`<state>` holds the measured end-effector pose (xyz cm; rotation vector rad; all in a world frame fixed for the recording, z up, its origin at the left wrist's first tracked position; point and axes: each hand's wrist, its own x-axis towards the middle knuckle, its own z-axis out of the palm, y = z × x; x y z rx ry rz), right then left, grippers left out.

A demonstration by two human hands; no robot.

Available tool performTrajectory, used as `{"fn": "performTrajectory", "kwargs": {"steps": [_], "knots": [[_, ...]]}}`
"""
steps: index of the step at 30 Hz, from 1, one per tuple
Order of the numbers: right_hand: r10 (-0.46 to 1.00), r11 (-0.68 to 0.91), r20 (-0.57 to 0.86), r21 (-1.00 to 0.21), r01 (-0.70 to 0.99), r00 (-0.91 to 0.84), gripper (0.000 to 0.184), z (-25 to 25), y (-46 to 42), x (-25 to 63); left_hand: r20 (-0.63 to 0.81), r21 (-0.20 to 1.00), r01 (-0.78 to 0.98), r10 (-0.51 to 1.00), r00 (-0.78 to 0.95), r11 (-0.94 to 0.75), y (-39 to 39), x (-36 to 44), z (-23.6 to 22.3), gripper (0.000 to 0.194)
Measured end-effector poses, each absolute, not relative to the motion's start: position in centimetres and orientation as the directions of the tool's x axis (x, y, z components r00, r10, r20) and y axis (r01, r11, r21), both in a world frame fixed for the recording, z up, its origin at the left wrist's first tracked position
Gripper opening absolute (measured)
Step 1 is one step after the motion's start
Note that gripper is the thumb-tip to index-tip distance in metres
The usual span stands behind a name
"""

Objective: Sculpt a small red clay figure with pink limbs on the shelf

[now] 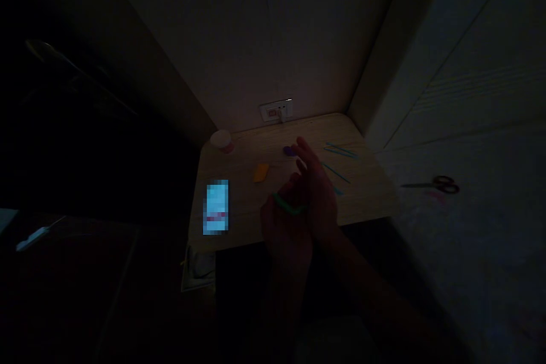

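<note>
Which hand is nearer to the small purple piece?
Right: the right hand has its fingertips beside the small purple piece in view. The left hand is farther back, nearer the person.

Bent green strip (286,205) seemingly between left grip (286,230) and right grip (322,199), over a dim table (243,210)

V. dim — glowing, pixelated screen (216,205), L side near-blk
</note>
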<state>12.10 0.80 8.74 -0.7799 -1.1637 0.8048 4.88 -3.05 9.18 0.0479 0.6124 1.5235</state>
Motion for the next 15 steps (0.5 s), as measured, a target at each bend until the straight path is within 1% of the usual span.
{"fn": "performTrajectory", "kwargs": {"steps": [3, 5, 8, 10, 11, 13, 15], "knots": [[0.886, 0.452, 0.397, -0.855, -0.254, 0.239, 0.048, 7.8, 1.0, 11.8, -0.340, 0.388, -0.920, 0.936, -0.086, 0.057, -3.2, 5.2, 8.9, 0.036], [0.908, 0.402, 0.336, -0.869, -0.290, 0.252, 0.053, 6.9, 1.1, 11.7, -0.320, 0.400, -0.916, 0.942, -0.106, 0.032, -3.1, 5.3, 8.7, 0.033], [0.953, 0.284, 0.234, -0.912, -0.295, 0.195, 0.063, 5.6, 0.6, 11.7, -0.281, 0.452, -0.892, 0.948, -0.150, -0.007, -2.9, 5.3, 8.3, 0.031], [0.970, 0.232, 0.202, -0.934, -0.270, 0.132, 0.069, 5.4, 0.0, 11.7, -0.241, 0.513, -0.857, 0.950, -0.198, -0.048, -3.0, 5.6, 8.0, 0.031], [0.972, 0.233, 0.214, -0.941, -0.244, 0.103, 0.071, 5.6, -0.3, 11.7, -0.215, 0.557, -0.828, 0.952, -0.217, -0.062, -3.1, 5.8, 7.9, 0.030], [0.955, 0.296, 0.287, -0.942, -0.155, 0.080, 0.070, 6.7, -0.7, 11.8, -0.157, 0.655, -0.754, 0.966, -0.207, -0.055, -3.6, 6.4, 7.7, 0.028], [0.916, 0.396, 0.395, -0.918, 0.004, 0.068, 0.064, 8.0, -0.5, 12.2, -0.130, 0.706, -0.708, 0.981, -0.145, -0.010, -4.5, 7.0, 7.6, 0.028]]}}
